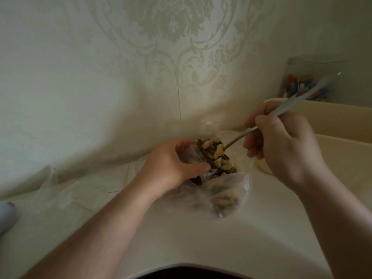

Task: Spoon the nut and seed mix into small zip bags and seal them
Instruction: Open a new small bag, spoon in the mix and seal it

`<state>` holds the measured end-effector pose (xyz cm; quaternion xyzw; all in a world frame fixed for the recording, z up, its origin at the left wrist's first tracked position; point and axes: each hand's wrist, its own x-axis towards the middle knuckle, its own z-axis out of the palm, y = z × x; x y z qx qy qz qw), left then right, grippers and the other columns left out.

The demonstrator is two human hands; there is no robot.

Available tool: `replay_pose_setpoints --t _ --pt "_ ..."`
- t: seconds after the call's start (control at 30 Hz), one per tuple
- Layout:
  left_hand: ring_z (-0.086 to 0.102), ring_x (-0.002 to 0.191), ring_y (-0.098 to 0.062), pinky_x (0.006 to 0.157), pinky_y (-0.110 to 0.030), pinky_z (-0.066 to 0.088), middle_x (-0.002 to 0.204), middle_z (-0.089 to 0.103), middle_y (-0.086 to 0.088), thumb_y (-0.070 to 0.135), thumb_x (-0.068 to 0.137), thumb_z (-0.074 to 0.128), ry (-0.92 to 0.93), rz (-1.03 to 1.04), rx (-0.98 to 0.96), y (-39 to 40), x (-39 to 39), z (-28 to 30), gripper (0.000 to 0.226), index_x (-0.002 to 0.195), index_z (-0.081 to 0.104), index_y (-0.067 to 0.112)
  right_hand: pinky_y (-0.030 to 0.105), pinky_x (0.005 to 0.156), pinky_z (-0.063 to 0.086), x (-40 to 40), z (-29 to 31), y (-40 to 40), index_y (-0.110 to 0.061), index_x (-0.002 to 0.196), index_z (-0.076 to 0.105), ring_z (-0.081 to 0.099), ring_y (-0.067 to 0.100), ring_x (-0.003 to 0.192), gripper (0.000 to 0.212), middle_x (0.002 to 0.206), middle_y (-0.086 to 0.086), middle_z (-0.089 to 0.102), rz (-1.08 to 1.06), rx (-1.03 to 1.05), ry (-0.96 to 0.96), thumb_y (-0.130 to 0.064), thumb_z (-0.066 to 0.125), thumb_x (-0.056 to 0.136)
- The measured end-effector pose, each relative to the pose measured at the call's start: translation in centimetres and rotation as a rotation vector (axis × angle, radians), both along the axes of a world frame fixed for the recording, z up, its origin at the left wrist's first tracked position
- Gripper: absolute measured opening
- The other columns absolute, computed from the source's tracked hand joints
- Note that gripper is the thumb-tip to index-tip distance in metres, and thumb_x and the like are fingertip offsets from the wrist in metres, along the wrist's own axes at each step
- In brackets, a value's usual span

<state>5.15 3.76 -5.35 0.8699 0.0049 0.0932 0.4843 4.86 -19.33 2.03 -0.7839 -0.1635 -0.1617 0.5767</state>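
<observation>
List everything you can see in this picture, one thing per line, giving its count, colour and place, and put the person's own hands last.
Spoon: one, silver, heaped with mix, over the small bag's mouth.
Small bag: one, clear, centre, held open, partly filled.
Nut and seed mix: pale nuts, dark seeds, on the spoon and in the bags.
Large bag: one, clear, on the table below the small bag, holding mix.
Empty bags: count unclear, clear with red lines, left on the table.
Tub: one, cream, right.
Pen bag: one, clear, coloured pens, far right by the wall.
Table: one, cream.
Left hand: grips the small bag.
Right hand: holds the spoon.
</observation>
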Motion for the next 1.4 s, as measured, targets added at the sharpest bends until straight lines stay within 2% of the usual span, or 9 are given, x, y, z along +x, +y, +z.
replay_pose_setpoints --t 0.13,0.3,0.47,0.63,0.77,0.9,0.97,1.1,1.4 --pt "0.066 0.098 0.008 0.08 -0.013 0.051 0.113 0.07 0.022 0.052 0.065 0.095 0.001 0.034 0.081 -0.3 -0.5 0.4 0.08 0.137 0.065 0.035 0.038 0.055 0.05 -0.4 0.0 0.3 -0.019 0.083 0.064 0.065 0.017 0.058 0.026 0.068 0.003 0.069 -0.023 -0.103 -0.102 -0.013 0.046 0.1" --pt "0.065 0.098 0.003 0.075 -0.014 0.047 0.117 0.07 0.017 0.058 0.068 0.091 -0.013 0.078 0.177 -0.7 -0.6 0.6 0.08 0.139 0.064 0.034 0.034 0.057 0.051 -0.5 0.7 0.8 -0.024 0.082 0.064 0.066 0.012 0.061 0.026 0.07 -0.003 0.07 -0.032 -0.225 -0.128 -0.014 0.048 0.099" --pt "0.065 0.102 0.005 0.084 -0.016 0.048 0.119 0.07 0.019 0.054 0.071 0.09 -0.007 0.072 0.137 -0.8 -0.6 0.9 0.078 0.14 0.063 0.032 0.039 0.059 0.054 -0.6 3.0 1.6 -0.025 0.081 0.063 0.065 0.013 0.063 0.025 0.069 -0.005 0.069 0.004 -0.396 -0.225 -0.014 0.048 0.098" --pt "0.065 0.084 0.018 0.067 -0.001 0.046 0.094 0.07 0.026 0.046 0.074 0.092 -0.009 0.022 0.062 -0.6 -1.1 1.0 0.05 0.116 0.065 0.042 0.042 0.057 0.05 -1.0 5.2 2.3 -0.023 0.077 0.062 0.063 0.016 0.059 0.025 0.065 0.001 0.065 0.082 -0.518 -0.322 -0.013 0.049 0.096" --pt "0.069 0.088 0.013 0.078 -0.013 0.056 0.095 0.075 0.028 0.044 0.072 0.093 -0.038 0.006 -0.033 -0.8 -1.3 1.2 0.037 0.093 0.064 0.05 0.039 0.056 0.046 -1.3 6.1 2.8 -0.018 0.08 0.062 0.061 0.018 0.058 0.024 0.061 0.003 0.063 0.111 -0.582 -0.348 -0.011 0.048 0.097" --pt "0.07 0.098 0.007 0.091 -0.03 0.061 0.108 0.075 0.021 0.046 0.072 0.093 -0.061 0.016 -0.089 -0.9 -1.1 1.0 0.059 0.125 0.069 0.036 0.042 0.058 0.047 -1.3 6.6 3.0 -0.016 0.081 0.062 0.061 0.02 0.059 0.023 0.063 0.004 0.063 0.093 -0.58 -0.357 -0.011 0.048 0.098" --pt "0.067 0.105 0.005 0.096 -0.025 0.057 0.116 0.071 0.021 0.046 0.074 0.092 -0.09 0.018 -0.07 -0.9 -1.2 1.1 0.078 0.143 0.061 0.029 0.041 0.058 0.047 -1.4 6.6 3.2 -0.018 0.079 0.062 0.06 0.019 0.058 0.024 0.062 0.003 0.063 0.084 -0.585 -0.348 -0.011 0.048 0.098" --pt "0.061 0.115 0.001 0.097 -0.019 0.046 0.135 0.067 0.013 0.047 0.076 0.091 -0.129 0.027 -0.052 -0.7 -1.2 1.1 0.095 0.156 0.046 0.027 0.038 0.061 0.047 -1.7 6.5 3.4 -0.025 0.074 0.059 0.061 0.016 0.06 0.028 0.061 0.001 0.064 0.055 -0.597 -0.338 -0.013 0.048 0.096" --pt "0.062 0.102 0.009 0.082 -0.001 0.039 0.108 0.066 0.025 0.047 0.077 0.09 -0.201 0.043 0.065 -0.7 -1.0 0.4 0.103 0.162 0.034 0.03 0.036 0.052 0.045 -2.1 5.9 3.4 -0.02 0.077 0.058 0.058 0.017 0.053 0.025 0.058 -0.003 0.06 0.081 -0.642 -0.419 -0.009 0.048 0.098"
